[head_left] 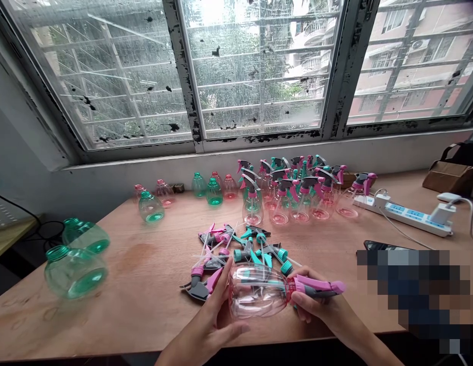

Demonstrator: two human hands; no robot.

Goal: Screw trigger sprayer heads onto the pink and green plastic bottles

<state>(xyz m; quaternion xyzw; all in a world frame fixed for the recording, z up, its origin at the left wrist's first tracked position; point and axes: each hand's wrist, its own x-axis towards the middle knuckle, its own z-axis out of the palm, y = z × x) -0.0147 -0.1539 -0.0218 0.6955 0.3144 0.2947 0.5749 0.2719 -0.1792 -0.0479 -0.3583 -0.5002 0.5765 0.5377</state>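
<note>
Just above the table's front edge, a clear pink spray bottle (259, 292) lies on its side in the air, its pink and grey trigger head (320, 287) pointing right. My left hand (215, 317) cups the bottle's base, fingers behind it and thumb below. At the neck, my right hand (316, 300) pinches the pink collar between thumb and fingers. Inside the bottle runs a thin dip tube. Right behind it lies a pile of loose trigger heads, pink-grey ones (198, 285) on the left and teal-grey ones (249, 251) on the right, with white tubes sticking out.
Green bottles without heads (76, 277) stand at the left, with more green and pink ones (214, 193) along the wall. Several bottles with heads (282, 203) cluster at the back. Rightward are a power strip (404, 216), cables, a phone (384, 246) and a brown bag (451, 175).
</note>
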